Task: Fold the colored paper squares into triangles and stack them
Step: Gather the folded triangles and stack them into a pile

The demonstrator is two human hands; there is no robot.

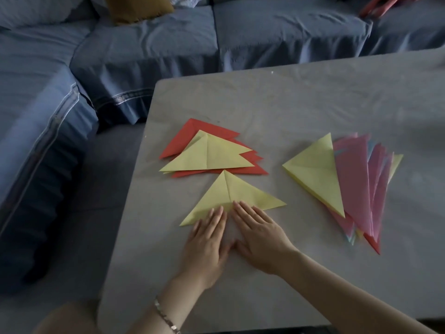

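Note:
A yellow paper triangle (231,191) lies flat on the grey table (301,100) in front of me. My left hand (207,244) and my right hand (261,239) rest side by side with flat, spread fingers, their fingertips pressing the triangle's near edge. Just beyond it sits a stack of folded triangles (209,154), a yellow one on top of several red ones. To the right lies a fanned pile of folded paper (356,177), mostly pink, with a yellow triangle (315,172) on its left side.
A blue sofa (144,49) wraps around the table's far and left sides. A brownish cushion (137,7) lies on it at the back. The table's left edge runs close to the red stack.

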